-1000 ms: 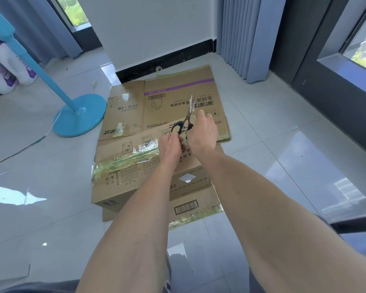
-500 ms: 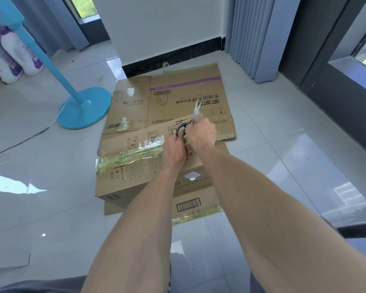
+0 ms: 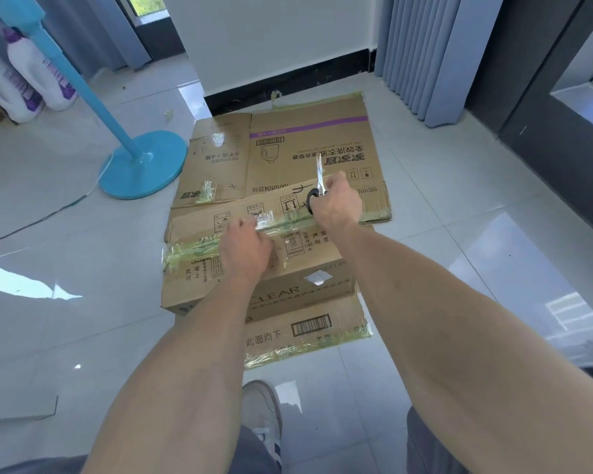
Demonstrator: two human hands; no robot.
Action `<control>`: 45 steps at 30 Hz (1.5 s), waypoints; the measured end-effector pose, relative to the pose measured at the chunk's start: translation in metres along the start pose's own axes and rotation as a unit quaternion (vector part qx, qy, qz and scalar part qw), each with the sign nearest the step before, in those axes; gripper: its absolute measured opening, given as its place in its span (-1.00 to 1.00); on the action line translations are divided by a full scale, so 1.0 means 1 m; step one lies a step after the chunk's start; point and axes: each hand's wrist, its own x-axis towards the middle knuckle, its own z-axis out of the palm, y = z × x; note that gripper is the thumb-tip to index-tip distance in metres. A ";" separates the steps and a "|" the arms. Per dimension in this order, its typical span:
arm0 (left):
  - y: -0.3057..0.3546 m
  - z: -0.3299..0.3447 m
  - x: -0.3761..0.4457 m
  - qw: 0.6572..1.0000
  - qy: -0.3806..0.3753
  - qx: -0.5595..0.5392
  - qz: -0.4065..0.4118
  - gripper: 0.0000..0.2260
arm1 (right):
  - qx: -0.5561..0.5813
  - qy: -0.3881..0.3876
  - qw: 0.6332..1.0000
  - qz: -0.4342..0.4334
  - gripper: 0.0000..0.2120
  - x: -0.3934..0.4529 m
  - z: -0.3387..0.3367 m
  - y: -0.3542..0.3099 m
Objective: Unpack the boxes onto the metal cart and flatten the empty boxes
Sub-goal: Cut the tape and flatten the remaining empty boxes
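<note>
A sealed cardboard box (image 3: 288, 289) with greenish tape (image 3: 189, 249) along its top seam stands on the tiled floor, on top of flattened cardboard (image 3: 308, 155). My right hand (image 3: 338, 205) grips black-handled scissors (image 3: 317, 186), blades closed and pointing away from me, above the box's far right edge. My left hand (image 3: 245, 249) rests on the box top at the taped seam, fingers curled down onto the tape; whether it pinches the tape is not clear. The metal cart is not in view.
A blue fan stand (image 3: 144, 162) with a round base is to the left of the cardboard. White detergent bottles (image 3: 38, 70) stand at the far left. Grey curtains (image 3: 425, 56) and a dark wall are to the right. My shoe (image 3: 262, 415) is below the box.
My left hand left the scissors and moved left onto the taped seam. My right hand keeps the scissors alone. The camera moved closer to the box.
</note>
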 end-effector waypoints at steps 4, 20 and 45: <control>-0.043 -0.015 0.021 0.993 -0.088 0.066 -0.031 -0.38 | -0.018 0.030 0.999 -0.004 -0.63 0.000 0.006 0.008; -0.014 -0.012 0.095 0.988 -0.069 0.043 0.133 -0.09 | -0.004 0.209 0.976 0.056 -0.85 0.006 0.000 0.037; 0.063 -0.127 0.006 0.938 -0.001 -0.177 -0.297 -0.27 | -0.010 0.253 0.964 -0.088 -0.69 -0.020 -0.073 -0.038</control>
